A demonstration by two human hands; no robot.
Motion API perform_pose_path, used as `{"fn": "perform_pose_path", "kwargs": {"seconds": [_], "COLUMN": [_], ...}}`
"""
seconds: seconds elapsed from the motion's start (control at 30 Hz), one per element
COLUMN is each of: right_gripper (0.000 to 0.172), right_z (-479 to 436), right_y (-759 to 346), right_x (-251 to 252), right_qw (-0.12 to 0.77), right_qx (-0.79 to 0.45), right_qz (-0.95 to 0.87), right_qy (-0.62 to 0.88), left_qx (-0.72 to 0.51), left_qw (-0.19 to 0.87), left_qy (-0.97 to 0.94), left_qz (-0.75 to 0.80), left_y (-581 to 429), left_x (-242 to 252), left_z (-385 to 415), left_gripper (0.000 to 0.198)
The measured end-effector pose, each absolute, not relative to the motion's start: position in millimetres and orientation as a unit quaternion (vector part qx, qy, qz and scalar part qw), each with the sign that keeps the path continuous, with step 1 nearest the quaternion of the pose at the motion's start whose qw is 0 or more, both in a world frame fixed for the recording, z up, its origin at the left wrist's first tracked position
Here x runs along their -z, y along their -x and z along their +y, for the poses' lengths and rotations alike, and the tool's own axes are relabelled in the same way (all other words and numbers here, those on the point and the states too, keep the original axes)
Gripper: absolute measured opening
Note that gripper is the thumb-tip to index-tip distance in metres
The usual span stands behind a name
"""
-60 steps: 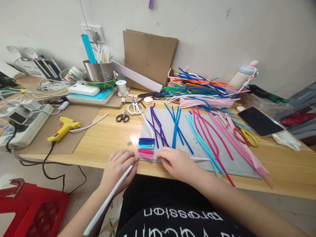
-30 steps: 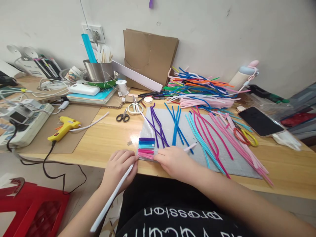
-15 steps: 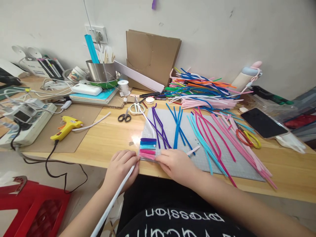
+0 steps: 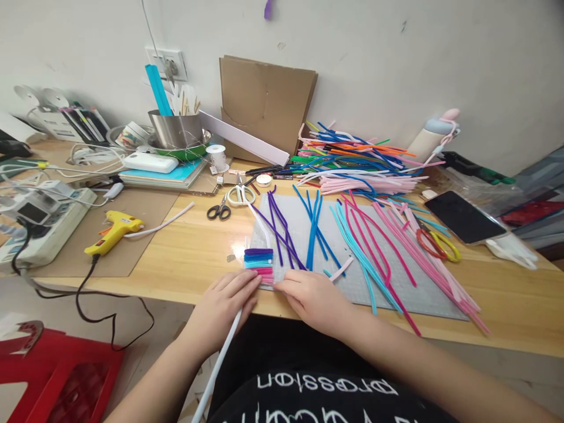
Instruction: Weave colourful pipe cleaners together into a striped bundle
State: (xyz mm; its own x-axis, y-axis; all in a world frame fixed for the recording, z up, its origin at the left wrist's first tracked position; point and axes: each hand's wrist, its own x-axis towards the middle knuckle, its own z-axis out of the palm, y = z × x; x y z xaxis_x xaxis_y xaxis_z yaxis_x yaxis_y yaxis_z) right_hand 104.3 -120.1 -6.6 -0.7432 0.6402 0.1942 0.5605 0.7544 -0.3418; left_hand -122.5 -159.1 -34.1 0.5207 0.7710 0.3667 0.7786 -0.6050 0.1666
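Note:
A small block of wound stems (image 4: 259,258), striped purple, blue, turquoise and pink, lies at the front edge of the grey mat (image 4: 356,288). My left hand (image 4: 231,296) covers its lower left corner, fingers together on the pink rows. A white cord (image 4: 222,355) runs from under that hand down past my lap. Beside the block's lower right corner rests my right hand (image 4: 315,296), fingers bent and closed; what its fingertips hold, if anything, is hidden. Purple stems (image 4: 279,223), blue stems (image 4: 315,229) and pink stems (image 4: 423,258) are spread over the mat.
Two pairs of scissors (image 4: 219,210) (image 4: 241,194) lie behind the block. A yellow glue gun (image 4: 115,230) and power strip (image 4: 53,229) are at the left. Red-and-yellow scissors (image 4: 438,244), a phone (image 4: 465,216) and a stem pile (image 4: 361,158) are at the right and back.
My left hand has moved right and slightly up onto the block's pink rows. The view has shifted a little; my right hand stays near the lower right corner.

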Motion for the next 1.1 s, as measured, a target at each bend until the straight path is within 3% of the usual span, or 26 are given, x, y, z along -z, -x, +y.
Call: {"fn": "perform_pose_path", "kwargs": {"seconds": [0.43,0.73,0.87,1.1], "right_gripper": [0.023,0.022,0.035,0.049], "right_z": [-117,-111,-97,-81], "right_y": [-104,-102,-96,-90], "right_x": [5,-1,-1,10], "right_qw": [0.137,0.164,0.223,0.124], "right_qx": [-0.140,-0.184,-0.188,-0.174], "right_qz": [-0.925,-0.914,-0.895,-0.910], "right_qy": [0.326,0.322,0.337,0.356], "left_qx": [0.203,0.186,0.175,0.155], "left_qw": [-0.023,0.025,0.015,0.019], "left_qy": [0.873,0.868,0.874,0.877], "left_qz": [-0.443,-0.460,-0.454,-0.454], "left_y": [122,117,118,120], "left_x": [32,30,33,34], "left_z": [-153,-151,-150,-149], "left_gripper": [0.039,0.039,0.041,0.041]}}
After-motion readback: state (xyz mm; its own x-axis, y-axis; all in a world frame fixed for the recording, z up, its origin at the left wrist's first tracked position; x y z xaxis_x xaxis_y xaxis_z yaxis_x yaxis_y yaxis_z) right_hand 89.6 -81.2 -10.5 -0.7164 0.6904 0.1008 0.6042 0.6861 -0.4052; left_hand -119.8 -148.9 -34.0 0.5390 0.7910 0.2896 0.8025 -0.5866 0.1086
